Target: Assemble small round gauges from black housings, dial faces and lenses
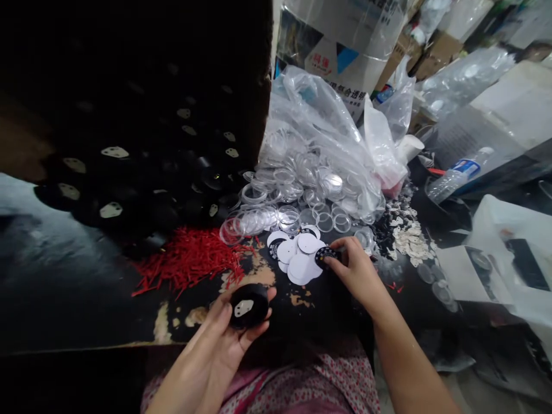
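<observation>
- Left grip [230, 348]: bare, five-fingered.
- Right grip [354, 265]: bare too.
- Left forearm [183, 376] and right forearm [407, 351]: uncovered as far as they show.
- Patterned cloth [340, 376], beyond the near edge of the table [107, 322]: pale pinkish, thickly dotted with small reddish-pink motifs.
- Pink fabric [241, 384] within it: plainer, gathered in soft folds.

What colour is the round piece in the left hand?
The piece is black with a whitish patch; head view.
</observation>
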`<state>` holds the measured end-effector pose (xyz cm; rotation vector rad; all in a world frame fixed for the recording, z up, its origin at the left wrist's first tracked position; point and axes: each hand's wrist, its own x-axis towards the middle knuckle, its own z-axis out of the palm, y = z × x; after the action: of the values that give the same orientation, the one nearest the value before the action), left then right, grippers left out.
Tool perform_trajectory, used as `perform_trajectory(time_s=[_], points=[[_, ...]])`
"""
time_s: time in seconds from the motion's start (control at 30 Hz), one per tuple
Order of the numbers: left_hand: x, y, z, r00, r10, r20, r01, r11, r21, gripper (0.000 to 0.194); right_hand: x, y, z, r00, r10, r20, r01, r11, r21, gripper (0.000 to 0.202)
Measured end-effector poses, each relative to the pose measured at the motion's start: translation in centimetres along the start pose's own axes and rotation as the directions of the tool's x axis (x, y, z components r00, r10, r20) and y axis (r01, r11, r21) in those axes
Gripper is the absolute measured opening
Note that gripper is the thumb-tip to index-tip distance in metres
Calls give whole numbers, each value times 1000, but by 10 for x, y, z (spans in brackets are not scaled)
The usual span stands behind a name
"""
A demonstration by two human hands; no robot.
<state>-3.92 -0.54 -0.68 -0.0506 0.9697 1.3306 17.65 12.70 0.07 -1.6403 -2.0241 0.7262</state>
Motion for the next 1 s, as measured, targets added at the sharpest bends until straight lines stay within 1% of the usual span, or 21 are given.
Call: perform_trajectory(time_s=[0.07,0.13,0.23,0.27,0.3,0.33,0.37,0.4,0.43,0.47,0.53,0.6,0.7,0.77,0.83,0.9,1.0], points=[[1,-1,-1,1000,-29,8,29,999,-19,29,3,-1,-1,998,59,0,-58,989,138,15],[1,-1,-1,997,-71,24,72,996,-43,33,4,-2,-1,996,91,12,-91,962,259,17],[2,-2,4,994,-87,59,92,992,-84,33,3,-7,-1,995,99,10,-96,935,342,24],[3,-3,6,993,-85,77,92,991,-93,33,2,-10,0,996,84,-21,-72,937,342,24],[3,-3,8,991,-84,100,94,990,-101,32,-1,-15,2,996,49,-75,-22,945,325,23],[4,-3,11,988,-88,125,101,989,-105,32,-4,-20,3,991,-6,-135,46,954,296,20],[5,-4,14,985,-89,145,106,988,-111,33,-7,-26,5,982,-76,-172,120,956,267,17],[6,-4,16,986,-80,147,98,988,-118,33,-11,-33,6,975,-143,-169,183,951,251,15],[8,-4,18,990,-55,128,71,990,-125,32,-15,-41,8,973,-192,-128,220,942,255,13],[9,-4,21,996,-19,92,31,991,-127,30,-18,-48,9,974,-217,-67,227,933,277,12],[10,-4,24,998,60,18,-58,993,-105,27,-22,-61,13,977,-209,35,186,924,333,12],[9,-5,25,994,111,-7,-111,992,-58,25,-24,-72,17,977,-198,76,159,921,356,14],[7,-10,23,992,127,-7,-126,992,31,29,-25,-83,26,963,-241,121,186,919,346,9],[7,-14,18,989,144,-14,-141,982,129,32,-24,-86,32,968,-217,126,167,931,325,4],[9,-17,12,983,183,2,-178,954,243,36,-24,-86,35,979,-151,137,102,945,311,4],[10,-18,6,973,222,57,-228,911,344,38,-23,-84,36,978,-107,181,50,954,296,8],[11,-16,3,957,240,164,-287,871,398,40,-24,-81,36,960,-73,272,-7,959,282,15]])
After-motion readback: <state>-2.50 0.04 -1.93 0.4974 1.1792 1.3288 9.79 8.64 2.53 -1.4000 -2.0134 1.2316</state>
